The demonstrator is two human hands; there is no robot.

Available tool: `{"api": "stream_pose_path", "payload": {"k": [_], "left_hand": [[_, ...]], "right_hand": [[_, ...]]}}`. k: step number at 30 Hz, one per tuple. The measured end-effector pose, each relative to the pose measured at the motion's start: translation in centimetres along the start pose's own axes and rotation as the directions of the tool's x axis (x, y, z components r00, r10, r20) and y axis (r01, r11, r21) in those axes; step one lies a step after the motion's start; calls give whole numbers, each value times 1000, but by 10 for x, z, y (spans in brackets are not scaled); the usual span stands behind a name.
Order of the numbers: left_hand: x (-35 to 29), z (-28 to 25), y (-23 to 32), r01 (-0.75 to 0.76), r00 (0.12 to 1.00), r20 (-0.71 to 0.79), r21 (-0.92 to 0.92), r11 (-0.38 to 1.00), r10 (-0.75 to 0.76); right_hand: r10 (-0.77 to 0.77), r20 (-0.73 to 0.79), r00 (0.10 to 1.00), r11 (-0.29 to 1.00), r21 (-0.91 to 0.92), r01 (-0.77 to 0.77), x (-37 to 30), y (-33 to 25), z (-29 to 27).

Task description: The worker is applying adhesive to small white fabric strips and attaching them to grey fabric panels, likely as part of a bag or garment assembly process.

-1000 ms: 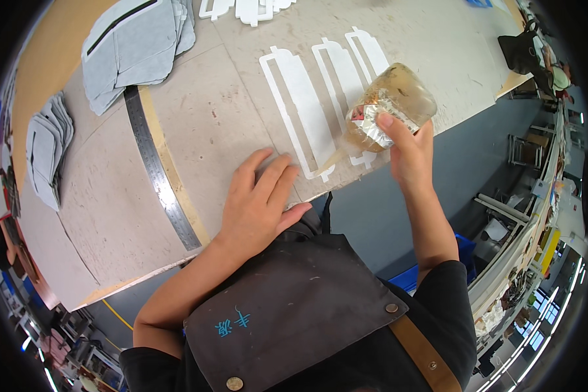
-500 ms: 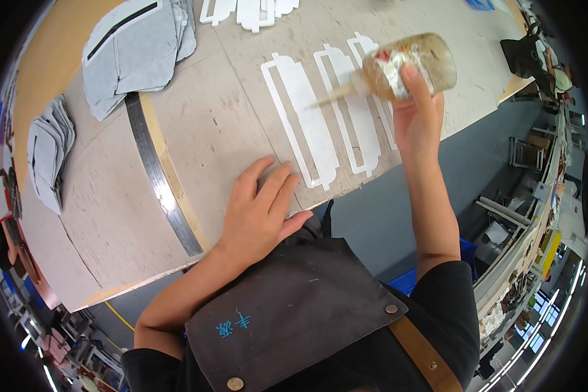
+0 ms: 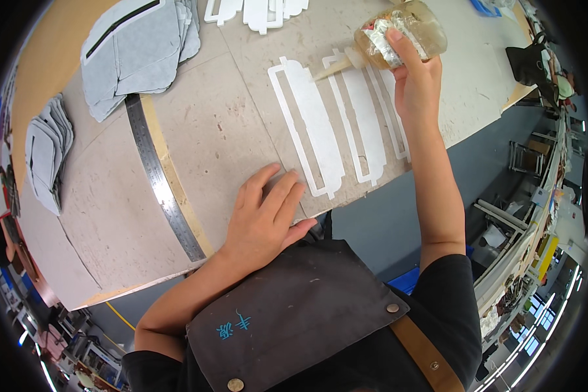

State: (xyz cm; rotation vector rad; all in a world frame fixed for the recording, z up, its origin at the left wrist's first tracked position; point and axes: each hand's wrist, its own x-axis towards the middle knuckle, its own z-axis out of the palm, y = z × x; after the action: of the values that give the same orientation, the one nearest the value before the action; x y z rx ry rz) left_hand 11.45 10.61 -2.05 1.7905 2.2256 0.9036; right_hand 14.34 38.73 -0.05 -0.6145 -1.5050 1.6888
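Observation:
My right hand (image 3: 417, 78) is wrapped round a glue bottle (image 3: 405, 32), a cloudy squeeze bottle with a worn label, tipped on its side. Its long tapered nozzle points left, with the tip over the upper end of a white cutout piece (image 3: 320, 124); whether it touches cannot be made out. To the right of that piece lie a second white cutout piece (image 3: 366, 130) and a third, partly covered by my right hand and the bottle. My left hand (image 3: 264, 212) rests on the table near the front edge, fingers spread, holding nothing, just left of the nearest cutout.
A steel ruler (image 3: 163, 186) lies on the table (image 3: 222, 130). Grey fabric pieces are stacked in a large pile (image 3: 140, 59) and a small pile (image 3: 49, 153) at left. More white cutouts (image 3: 261, 16) lie at the back. A black bag (image 3: 529, 65) sits at the far right.
My right hand has moved the bottle up and slightly left, bringing the nozzle from the middle of the nearest cutout toward its upper end. My left hand stays nearly still.

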Motion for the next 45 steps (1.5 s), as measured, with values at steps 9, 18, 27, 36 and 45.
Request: {"api": "stream_pose_path", "payload": {"k": [9, 18, 27, 36, 45], "left_hand": [[-1, 3, 0, 5, 999, -32, -1, 1000, -5], [-2, 4, 0, -11, 999, -40, 50, 999, 13], [-1, -1, 2, 0, 1000, 29, 47, 999, -1], [-2, 1, 2, 14, 998, 55, 35, 999, -16], [-2, 0, 2, 13, 998, 53, 36, 999, -15]], "right_hand": [[172, 14, 985, 982, -87, -170, -33, -17, -18], [280, 63, 958, 957, -101, -273, -64, -27, -37], [194, 52, 980, 972, 127, -199, -5, -17, -64], [13, -108, 994, 1000, -26, -16, 36, 2, -27], [28, -101, 994, 991, -129, -41, 34, -1, -29]]}}
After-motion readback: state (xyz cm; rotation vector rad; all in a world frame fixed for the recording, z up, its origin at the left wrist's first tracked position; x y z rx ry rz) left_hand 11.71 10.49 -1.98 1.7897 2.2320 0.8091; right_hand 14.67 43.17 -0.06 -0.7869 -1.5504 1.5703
